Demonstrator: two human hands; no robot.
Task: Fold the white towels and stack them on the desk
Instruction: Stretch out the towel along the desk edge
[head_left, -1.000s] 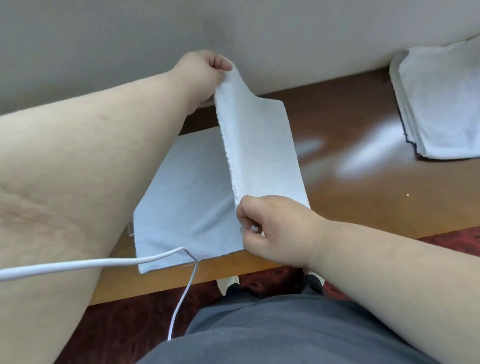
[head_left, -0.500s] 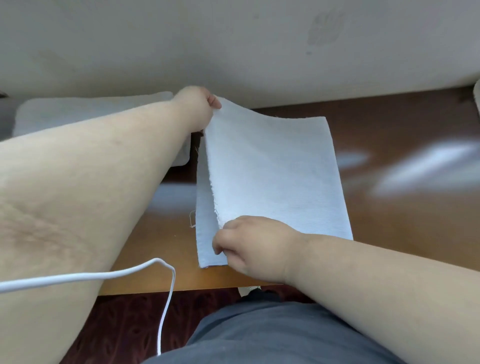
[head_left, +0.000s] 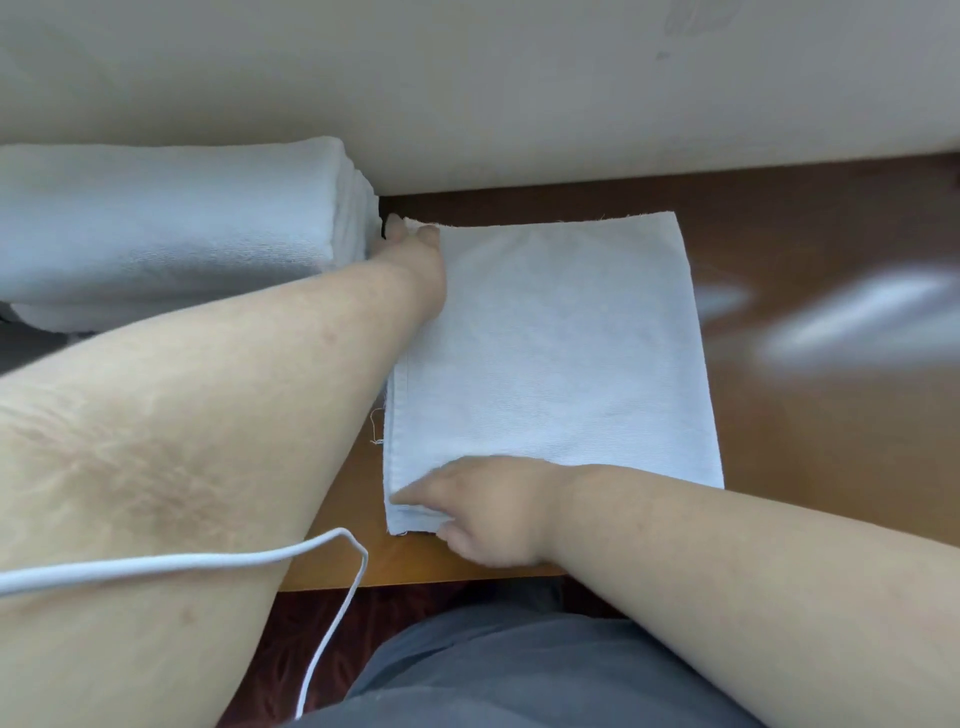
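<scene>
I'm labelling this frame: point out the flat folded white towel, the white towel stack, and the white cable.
Flat folded white towel (head_left: 561, 343), head view, bare middle.
White towel stack (head_left: 166, 218), head view, top surface.
White cable (head_left: 156, 566), head view, thick section.

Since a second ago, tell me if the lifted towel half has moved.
Yes. The towel half has dropped flat onto the desk, both hands pressing its left corners.

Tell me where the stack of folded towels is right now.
In the head view, the stack of folded towels sits far left against the wall, beside the left hand.
</scene>
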